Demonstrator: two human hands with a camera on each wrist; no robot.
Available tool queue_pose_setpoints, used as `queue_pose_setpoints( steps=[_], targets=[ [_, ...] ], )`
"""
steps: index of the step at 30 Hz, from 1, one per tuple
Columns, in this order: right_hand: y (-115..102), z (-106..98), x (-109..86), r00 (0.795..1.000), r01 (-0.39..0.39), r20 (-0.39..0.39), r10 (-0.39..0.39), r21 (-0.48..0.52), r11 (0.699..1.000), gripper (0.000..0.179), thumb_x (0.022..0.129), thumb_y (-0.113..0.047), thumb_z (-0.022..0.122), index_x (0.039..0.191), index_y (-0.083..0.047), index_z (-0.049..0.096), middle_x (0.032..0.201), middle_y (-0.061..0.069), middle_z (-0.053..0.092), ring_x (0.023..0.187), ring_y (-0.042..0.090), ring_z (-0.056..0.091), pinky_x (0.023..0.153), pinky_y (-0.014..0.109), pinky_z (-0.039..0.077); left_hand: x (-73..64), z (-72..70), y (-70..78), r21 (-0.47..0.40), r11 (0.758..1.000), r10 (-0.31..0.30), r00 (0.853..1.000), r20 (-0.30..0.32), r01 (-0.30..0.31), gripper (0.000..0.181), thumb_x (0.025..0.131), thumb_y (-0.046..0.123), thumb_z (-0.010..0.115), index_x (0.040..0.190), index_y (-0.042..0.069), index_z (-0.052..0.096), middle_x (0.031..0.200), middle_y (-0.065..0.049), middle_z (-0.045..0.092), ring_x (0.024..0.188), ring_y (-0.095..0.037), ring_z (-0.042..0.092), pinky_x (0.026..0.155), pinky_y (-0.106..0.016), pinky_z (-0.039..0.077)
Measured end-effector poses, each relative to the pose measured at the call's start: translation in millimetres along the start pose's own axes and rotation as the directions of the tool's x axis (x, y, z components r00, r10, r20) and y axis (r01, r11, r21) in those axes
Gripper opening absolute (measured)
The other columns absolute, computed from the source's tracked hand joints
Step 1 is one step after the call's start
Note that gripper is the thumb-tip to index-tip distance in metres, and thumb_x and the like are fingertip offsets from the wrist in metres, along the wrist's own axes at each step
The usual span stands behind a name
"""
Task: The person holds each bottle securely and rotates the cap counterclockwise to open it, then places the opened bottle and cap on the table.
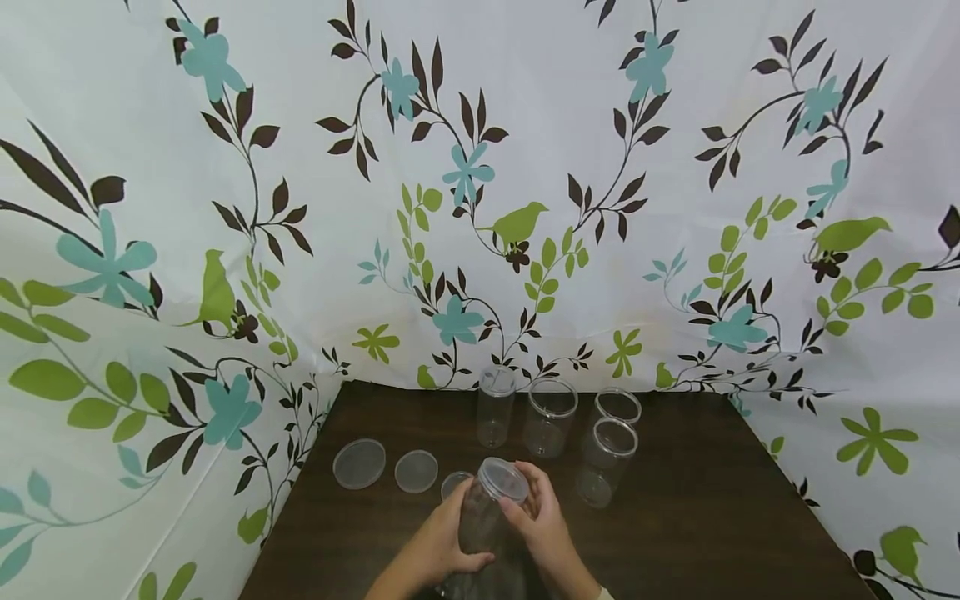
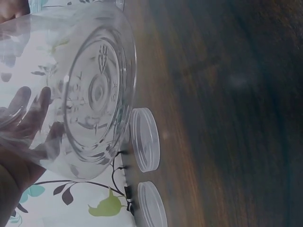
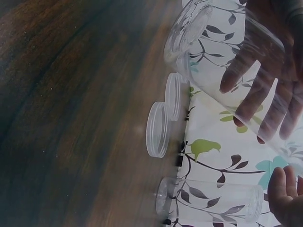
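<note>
The left hand and the right hand are bare. A tiny bit of pale cream sleeve shows just below the right one.

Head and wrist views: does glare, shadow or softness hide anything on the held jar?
Head: the held jar fades against the dark tabletop, while its lid reads bright. Left wrist: embossed marks on the base are too soft to read, and a faint glare spots the tabletop. Right wrist: the patterned backdrop shows through the jar, muddling its outline.

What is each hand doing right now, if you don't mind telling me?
Left hand: holding the clear jar around its body.
Right hand: gripping the lid on that jar.
</note>
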State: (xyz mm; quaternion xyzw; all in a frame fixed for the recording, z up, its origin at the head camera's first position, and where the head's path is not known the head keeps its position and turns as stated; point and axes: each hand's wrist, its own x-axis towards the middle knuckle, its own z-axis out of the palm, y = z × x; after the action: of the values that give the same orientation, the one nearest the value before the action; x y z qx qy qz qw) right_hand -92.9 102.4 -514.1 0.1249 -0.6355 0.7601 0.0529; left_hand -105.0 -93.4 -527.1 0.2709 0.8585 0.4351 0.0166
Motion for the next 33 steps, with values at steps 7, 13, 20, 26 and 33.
queue_pose_setpoints(
  steps=[7,13,20,26,33],
  targets=[
    [5,-4,-5.0,0.999,-0.02,0.037,0.02,0.003,1.0,0.056,0.094,0.001,0.063,0.142,0.01,0.035,0.141,0.03,0.048,0.117,0.012,0.059,0.096,0.022,0.047,-5.2,3.8,-5.7,-0.007,0.999,0.054,0.999,-0.004,-0.054,0.102,0.075,0.034,0.091,0.147,-0.01,0.032,0.137,-0.019,0.057,0.118,-0.027,0.06,0.097,-0.042,0.052],
    [10,-11,-4.8,0.989,0.044,0.14,-0.048,0.034,0.998,0.056,0.096,0.003,0.06,0.142,0.014,0.03,0.145,0.026,0.047,0.121,0.011,0.057,0.098,0.024,0.048,-6.5,4.5,-8.5,-0.034,0.995,0.094,0.996,-0.001,-0.094,0.1,0.076,0.029,0.091,0.146,-0.013,0.032,0.139,-0.025,0.054,0.121,-0.03,0.059,0.097,-0.041,0.053],
    [9,-16,1.4,0.973,0.067,0.218,-0.077,0.051,0.996,0.055,0.099,0.0,0.056,0.143,0.015,0.027,0.142,0.021,0.05,0.123,0.013,0.057,0.099,0.025,0.048,-2.9,1.3,-6.7,-0.051,0.997,0.061,0.998,0.013,-0.06,0.1,0.077,0.027,0.091,0.146,-0.015,0.031,0.142,-0.032,0.048,0.123,-0.044,0.056,0.098,-0.05,0.051],
    [9,-18,2.2,0.958,0.057,0.276,-0.073,0.067,0.996,0.06,0.101,0.0,0.053,0.147,0.018,0.019,0.146,0.035,0.043,0.127,0.01,0.055,0.103,0.026,0.046,-5.8,1.5,-7.7,-0.065,0.995,0.073,0.997,-0.017,-0.074,0.099,0.075,0.025,0.092,0.145,-0.012,0.034,0.14,-0.029,0.052,0.122,-0.034,0.058,0.097,-0.043,0.052],
    [6,-10,4.4,0.968,0.075,0.236,-0.088,0.065,0.995,0.067,0.101,-0.002,0.054,0.15,0.018,0.013,0.152,0.045,0.025,0.134,0.003,0.047,0.107,0.022,0.039,-6.1,1.0,-10.8,-0.06,0.979,0.186,0.975,-0.121,-0.195,0.098,0.072,0.022,0.094,0.145,-0.009,0.036,0.133,-0.019,0.058,0.112,-0.018,0.062,0.092,-0.035,0.055]
  ],
)
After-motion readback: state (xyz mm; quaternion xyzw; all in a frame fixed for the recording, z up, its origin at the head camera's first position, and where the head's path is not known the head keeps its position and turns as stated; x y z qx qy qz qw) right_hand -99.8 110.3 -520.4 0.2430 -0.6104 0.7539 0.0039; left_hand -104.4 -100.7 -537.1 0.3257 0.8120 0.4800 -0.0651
